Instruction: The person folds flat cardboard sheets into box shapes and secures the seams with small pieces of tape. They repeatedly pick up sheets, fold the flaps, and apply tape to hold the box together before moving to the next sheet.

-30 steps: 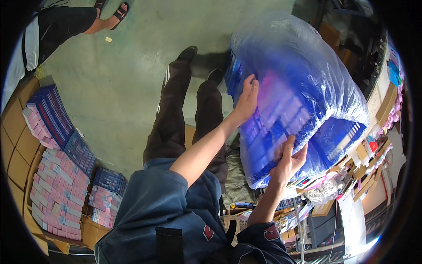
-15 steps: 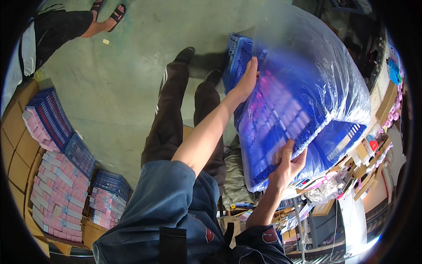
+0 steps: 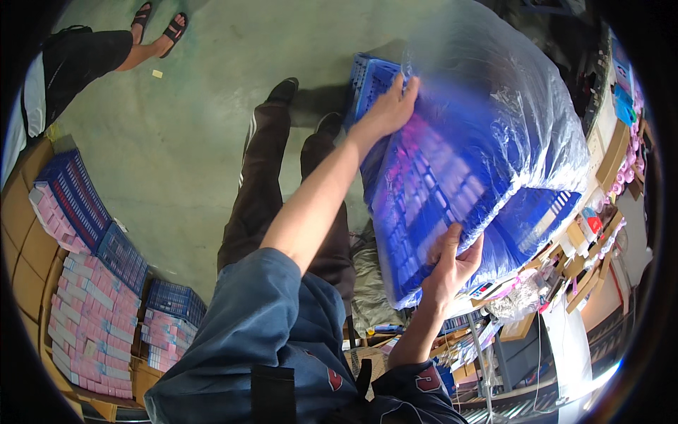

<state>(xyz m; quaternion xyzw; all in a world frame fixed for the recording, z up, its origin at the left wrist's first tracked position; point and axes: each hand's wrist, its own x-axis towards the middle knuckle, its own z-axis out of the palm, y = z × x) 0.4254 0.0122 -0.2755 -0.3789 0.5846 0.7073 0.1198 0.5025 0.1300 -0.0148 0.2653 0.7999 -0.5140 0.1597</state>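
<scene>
A large clear plastic bag [image 3: 544,134] bulges on the right. Blue and pink contents, blurred in part, show through it. My left hand [image 3: 390,106] is closed on the bag's left edge, thumb and fingers pinching the film near the top. Lower down, my right hand [image 3: 452,272] grips a gathered fold of the same bag, thumb uppermost; some of its fingers are hidden by the film. Just behind my left hand stands a blue plastic crate [image 3: 364,74], partly covered by the bag.
Cartons of stacked pink and white boxes [image 3: 92,321] and blue packs [image 3: 78,198] line the left side. Another person's sandalled feet [image 3: 169,35] are at the upper left. A cluttered worktable [image 3: 494,300] lies at right, with crumpled plastic sheeting [image 3: 369,283] beside my legs.
My left hand has shifted slightly up and left along the bag's edge, its fingers more bent. My right hand keeps its grip. The whole view has moved a little.
</scene>
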